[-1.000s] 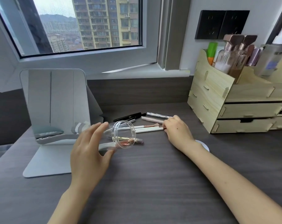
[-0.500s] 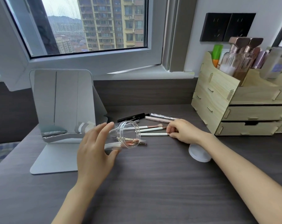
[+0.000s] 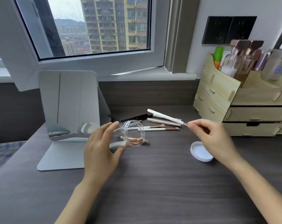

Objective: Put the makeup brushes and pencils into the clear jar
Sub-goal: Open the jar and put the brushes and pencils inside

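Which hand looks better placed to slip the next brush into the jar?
The right hand: it already pinches a white-handled brush lifted off the desk. The left hand is busy holding the clear jar tilted, mouth toward the right.

- A dark wood-grain counter (image 3: 153,183) carries everything.
- A silver folding mirror (image 3: 69,104) stands upright on its flat base at the left, reflecting striped fabric.
- A pale wooden drawer organiser (image 3: 234,110) sits at the right against the wall; one lower drawer is slightly open.
- In its top compartments stand two clear bottles with rose-gold caps (image 3: 240,57), a green and orange tube (image 3: 218,57) and a frosted bottle (image 3: 277,65).
- A black double wall socket (image 3: 228,29) is mounted above the organiser.
- A window (image 3: 101,26) behind looks out on apartment towers.
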The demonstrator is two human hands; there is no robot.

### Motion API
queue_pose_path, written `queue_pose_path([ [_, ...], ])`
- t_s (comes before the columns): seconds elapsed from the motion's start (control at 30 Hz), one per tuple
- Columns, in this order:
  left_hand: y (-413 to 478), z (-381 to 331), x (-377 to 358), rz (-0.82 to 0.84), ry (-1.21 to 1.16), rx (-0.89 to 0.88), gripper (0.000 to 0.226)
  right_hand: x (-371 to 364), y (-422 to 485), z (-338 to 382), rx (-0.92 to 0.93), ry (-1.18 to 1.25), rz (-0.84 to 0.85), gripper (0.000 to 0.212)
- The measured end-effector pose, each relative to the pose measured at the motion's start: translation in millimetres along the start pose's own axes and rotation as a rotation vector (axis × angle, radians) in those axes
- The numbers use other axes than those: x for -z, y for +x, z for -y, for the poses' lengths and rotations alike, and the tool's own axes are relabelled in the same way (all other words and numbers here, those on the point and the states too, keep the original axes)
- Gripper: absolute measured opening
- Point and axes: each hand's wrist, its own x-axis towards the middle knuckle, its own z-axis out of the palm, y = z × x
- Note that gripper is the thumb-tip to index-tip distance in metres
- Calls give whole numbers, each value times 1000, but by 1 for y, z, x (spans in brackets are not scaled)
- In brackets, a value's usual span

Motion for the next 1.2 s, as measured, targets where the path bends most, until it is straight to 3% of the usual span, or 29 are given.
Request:
queue_pose_path([
  [0.1, -1, -1, -1, 9, -15, -13, 78, 8, -14, 21, 77, 123, 113, 7],
  [0.23, -1, -3, -1, 25, -25, -58, 78, -19, -24, 36, 371, -207, 80, 26],
  [0.33, -2, -4, -1, 41, -28, -95, 77, -44, -24, 43, 467, -320, 109, 20],
  [0.4, -2, -3, 0, 48, -17, -108, 78, -57, -25, 45, 506, -389, 162, 32],
  [0.47, -2, -3, 0, 52, -16, -103, 79, -67, -25, 45, 488, -419, 167, 40],
  [0.6, -2, -2, 0, 54, -13, -105, 81, -79, -22, 51, 451, -401, 75, 7],
  [0.67, -2, -1, -1, 52, 1, -106, 80, -81, -19, 50, 509, -393, 72, 23],
  [0.73, -2, 0, -2, 49, 3, -95, 79, -77, -15, 44, 430, -189, 106, 22],
  [0.8, -2, 0, -2, 52, -4, -71, 78, -72, -1, 24, 264, -26, -22, 16],
  [0.9, -1, 2, -1, 42, 13, -54, 75, -68, 27, -22, 204, -374, -107, 14],
  [1.07, 0, 2, -1, 31, 22, -34, 76, -73, 47, -58, 312, -658, 138, 34],
  [1.2, -1, 4, -1, 29, 29, -32, 76, -77, 54, -59, 326, -827, 211, 22],
])
